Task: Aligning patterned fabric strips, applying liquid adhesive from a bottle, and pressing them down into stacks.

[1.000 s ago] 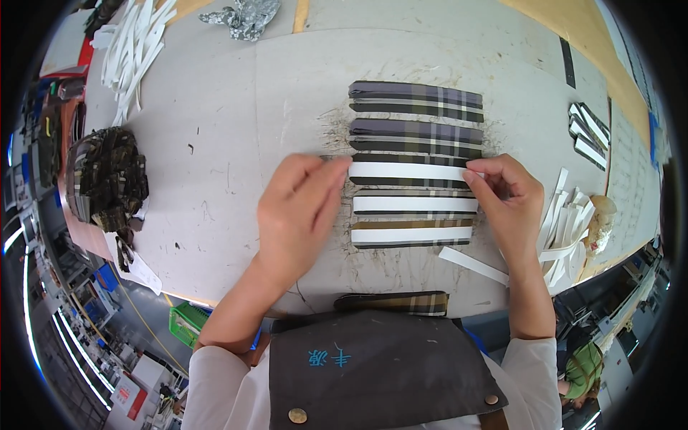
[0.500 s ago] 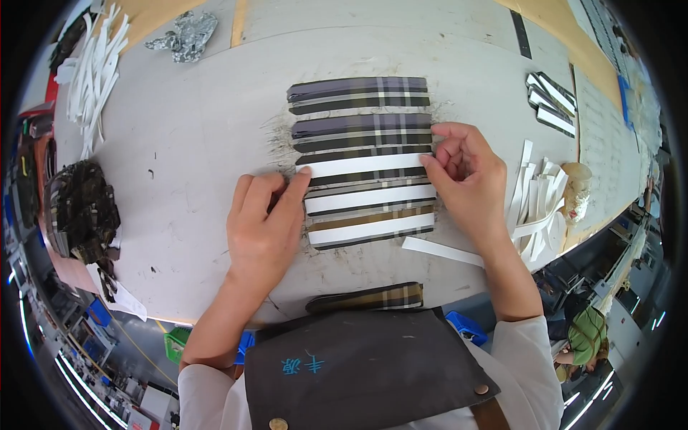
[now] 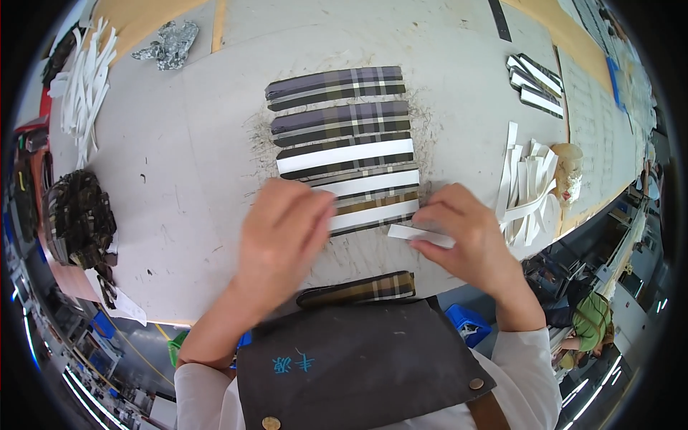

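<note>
Several plaid fabric strips lie in a column in the middle of the table. The upper two plaid strips (image 3: 337, 122) show bare fabric; the lower ones carry flat white strips (image 3: 351, 153) along their length. My left hand (image 3: 279, 233), blurred, is over the left ends of the lower pieces, its fingers bent. To the right of the column my right hand (image 3: 469, 233) reaches over a loose white strip (image 3: 405, 233), thumb and forefinger apart on either side of it. A folded brown plaid piece (image 3: 365, 288) lies at the near table edge.
More white strips lie in a bundle (image 3: 529, 190) at right, beside a rounded wrapped object (image 3: 568, 172), and in another bundle (image 3: 84, 93) at far left. Strip-topped plaid pieces (image 3: 537, 86) sit at upper right. Dark plaid cloth (image 3: 80, 218) is heaped at left, crumpled foil-like material (image 3: 172, 44) behind.
Both hands have left the third plaid strip and come nearer to me. My right hand is now at the loose white strip; my left hand is over the lower pieces. The view has shifted slightly.
</note>
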Demonstrator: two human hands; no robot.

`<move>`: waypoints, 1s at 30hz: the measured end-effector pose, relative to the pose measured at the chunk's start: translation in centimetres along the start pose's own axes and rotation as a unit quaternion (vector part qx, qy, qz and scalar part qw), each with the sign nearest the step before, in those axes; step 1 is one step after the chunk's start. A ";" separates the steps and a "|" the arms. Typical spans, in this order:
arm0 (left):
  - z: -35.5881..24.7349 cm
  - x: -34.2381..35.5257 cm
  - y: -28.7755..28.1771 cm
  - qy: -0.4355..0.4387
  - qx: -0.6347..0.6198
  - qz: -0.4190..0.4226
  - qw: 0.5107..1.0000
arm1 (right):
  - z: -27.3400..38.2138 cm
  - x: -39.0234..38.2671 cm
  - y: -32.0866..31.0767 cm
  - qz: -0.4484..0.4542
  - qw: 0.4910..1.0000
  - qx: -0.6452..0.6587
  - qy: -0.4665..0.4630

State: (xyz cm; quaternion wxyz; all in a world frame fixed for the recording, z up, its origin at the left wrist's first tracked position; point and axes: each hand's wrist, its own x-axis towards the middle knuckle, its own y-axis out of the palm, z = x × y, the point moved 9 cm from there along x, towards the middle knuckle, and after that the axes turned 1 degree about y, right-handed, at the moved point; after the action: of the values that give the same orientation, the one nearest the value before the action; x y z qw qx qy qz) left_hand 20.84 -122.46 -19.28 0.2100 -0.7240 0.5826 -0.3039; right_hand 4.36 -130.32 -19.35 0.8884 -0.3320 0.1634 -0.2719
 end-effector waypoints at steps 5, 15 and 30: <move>-3.7 0.1 4.7 0.063 -0.062 0.117 0.989 | 0.0 -0.8 1.8 0.025 1.000 -0.018 -0.003; -1.8 -0.6 3.2 -0.027 -0.160 0.085 0.983 | -1.7 -1.3 2.2 0.101 0.963 0.220 0.121; 5.6 -1.0 1.2 -0.329 -0.425 0.005 0.843 | 0.3 5.6 1.5 0.097 0.951 0.289 0.053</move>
State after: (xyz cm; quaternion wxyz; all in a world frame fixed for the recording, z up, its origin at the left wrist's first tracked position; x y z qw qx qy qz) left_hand 23.68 -122.00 -24.32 0.0623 -0.7967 0.5552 0.2303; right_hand 9.56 -132.55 -20.72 0.9585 -0.0288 0.1558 -0.2368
